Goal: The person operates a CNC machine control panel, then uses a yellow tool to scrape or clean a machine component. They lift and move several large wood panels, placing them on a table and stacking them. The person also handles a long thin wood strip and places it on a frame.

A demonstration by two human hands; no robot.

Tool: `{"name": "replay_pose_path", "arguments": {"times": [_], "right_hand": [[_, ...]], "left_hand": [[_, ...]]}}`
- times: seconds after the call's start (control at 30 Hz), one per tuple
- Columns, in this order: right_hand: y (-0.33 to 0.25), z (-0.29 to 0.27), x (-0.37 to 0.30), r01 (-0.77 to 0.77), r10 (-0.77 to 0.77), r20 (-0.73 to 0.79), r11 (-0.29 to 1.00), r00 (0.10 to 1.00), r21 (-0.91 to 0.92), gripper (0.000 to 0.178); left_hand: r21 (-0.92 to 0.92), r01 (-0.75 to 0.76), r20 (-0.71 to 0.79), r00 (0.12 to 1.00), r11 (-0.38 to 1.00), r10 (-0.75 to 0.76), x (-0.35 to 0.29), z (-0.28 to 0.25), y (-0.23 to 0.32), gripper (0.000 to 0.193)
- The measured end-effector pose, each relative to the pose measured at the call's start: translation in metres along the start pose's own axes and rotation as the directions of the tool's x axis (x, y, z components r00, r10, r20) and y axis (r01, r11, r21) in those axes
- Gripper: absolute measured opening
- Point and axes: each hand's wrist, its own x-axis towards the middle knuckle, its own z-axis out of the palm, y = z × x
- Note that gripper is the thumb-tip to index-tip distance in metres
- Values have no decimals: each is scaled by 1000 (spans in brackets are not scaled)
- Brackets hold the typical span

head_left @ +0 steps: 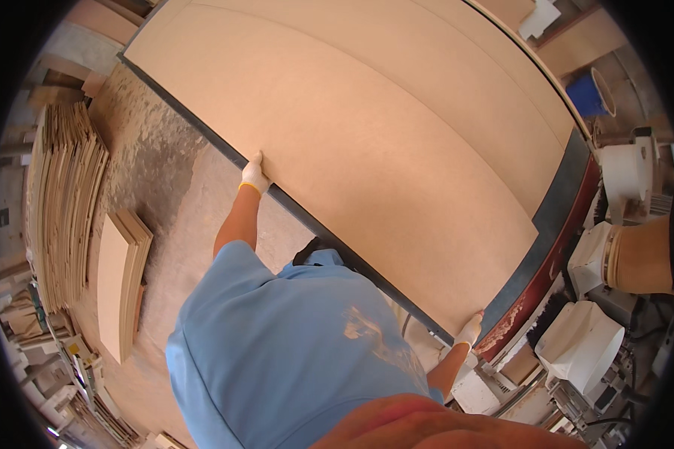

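A large tan wooden board (367, 165) lies across a dark flat bed (547, 194) in front of me. My left hand (254, 176), in a white glove with a yellow cuff, grips the board's near edge. Its thumb rests on top, while the fingers underneath are hidden. Toward the right, my gloved right hand (469, 331) holds the board's near right corner, its fingers partly out of sight. Another tan board (494, 90) lies beyond the first, with a long seam between them.
Stacked panels (64, 202) stand on the left, with a shorter panel pile (120, 284) nearer on the floor. A red machine side (517, 314) borders the bed at right. White-housed machine parts (580, 340) sit beyond it, and a blue bucket (588, 96) stands at far right.
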Motion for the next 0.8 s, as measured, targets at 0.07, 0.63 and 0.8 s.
{"name": "replay_pose_path", "arguments": {"times": [0.07, 0.63, 0.8], "right_hand": [[1, 0, -12, 42, -45, -30, 995, 999, -88, 86], [140, -15, -106, 278, -414, -148, 797, 898, -537, 47], [94, 75, -163, 559, -610, 130, 594, 782, -578, 45]], "left_hand": [[-60, -16, -33, 999, 998, 14, 2, -1, 0, 46], [-25, 78, 63, 995, 997, -77, -93, -151, -113, 54], [-158, 170, 99, 983, 973, -156, -81, -188, -92, 63]]}}
